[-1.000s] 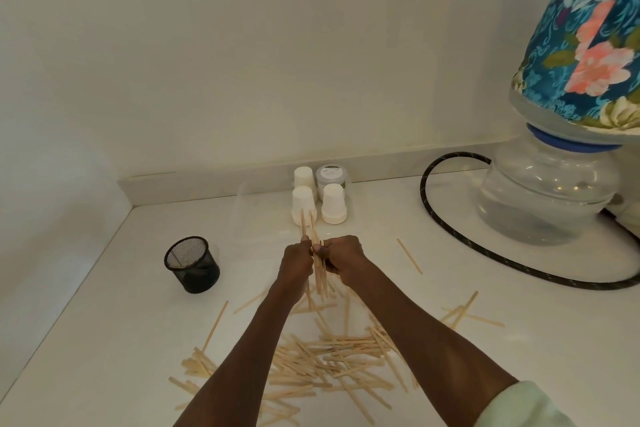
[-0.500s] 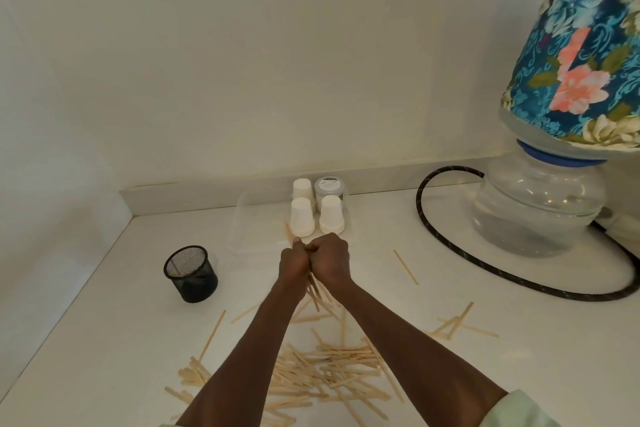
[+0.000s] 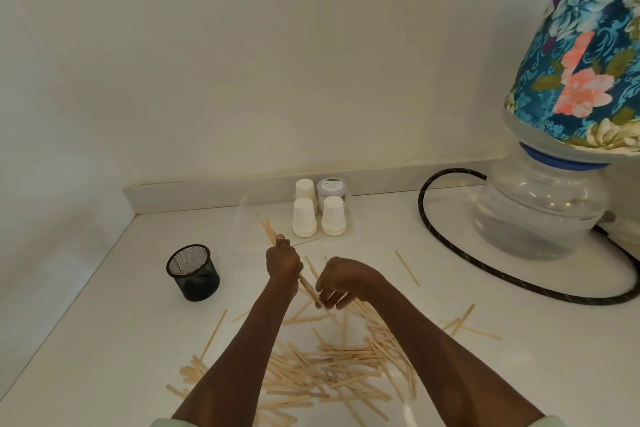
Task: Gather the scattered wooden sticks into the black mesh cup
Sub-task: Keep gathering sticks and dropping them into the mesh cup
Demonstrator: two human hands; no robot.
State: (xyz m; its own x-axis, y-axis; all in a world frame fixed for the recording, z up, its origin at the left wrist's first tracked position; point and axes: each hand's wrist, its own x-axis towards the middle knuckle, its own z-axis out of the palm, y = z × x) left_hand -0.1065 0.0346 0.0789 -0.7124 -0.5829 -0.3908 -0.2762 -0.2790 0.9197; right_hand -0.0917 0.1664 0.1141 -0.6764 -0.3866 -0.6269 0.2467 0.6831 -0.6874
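Since half a second ago the hands have parted: both were clenched together on one bundle, and now only the left hand [image 3: 283,262] grips the bundle [image 3: 268,230], tilted, its tips rising past the knuckles. Left of that hand, near it, stands the cup [image 3: 194,272], apparently still almost empty. Just right of it, the right hand [image 3: 341,282] hangs with fingers loosely curled at the bundle's lower ends; whether it pinches any stick I cannot tell. Below both wrists lies the pile [image 3: 332,367]. Judging by this, squaring-up is finished and the bundle is ready to go into the cup.

White counter [image 3: 104,340] bears scattered sticks [image 3: 332,367], mesh cup [image 3: 194,273], paper cups [image 3: 304,222], hose [image 3: 485,263].
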